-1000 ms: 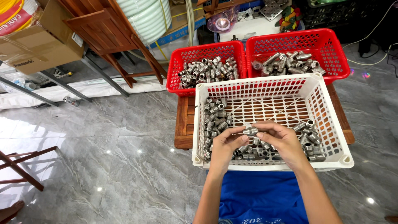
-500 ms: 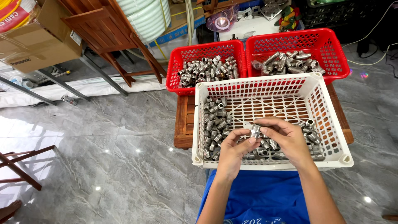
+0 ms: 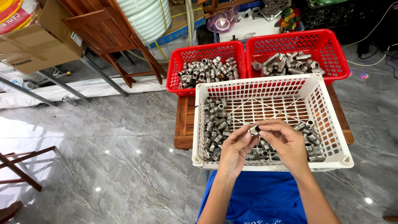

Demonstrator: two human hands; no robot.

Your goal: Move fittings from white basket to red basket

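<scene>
Both hands are raised a little over the white basket, near its front side. The left hand has its fingers curled and pinches a small metal fitting between thumb and fingertips. The right hand is also curled, and its thumb and first finger close on the same fitting from the other side, so the piece sits between the two hands, above the heap of loose fittings in the basket.

The white basket stands on a low wooden desk. Most of its fittings lie along the left wall and the front, with a smaller group at the right front corner; the middle of its floor is bare grid. The hands cover part of the front row, so the pieces under them cannot be seen.

Behind the white basket, touching it or just beside it, are two red baskets. The left red basket holds short grey fittings, and the right red basket holds longer tee-shaped ones. Farther back are a white box and a dark crate.

At the left, on the grey marble floor, stand a wooden chair frame, a cardboard box on a metal rack, and a coil of pale hose. Blue cloth covers the person's lap under the front rim of the basket.
</scene>
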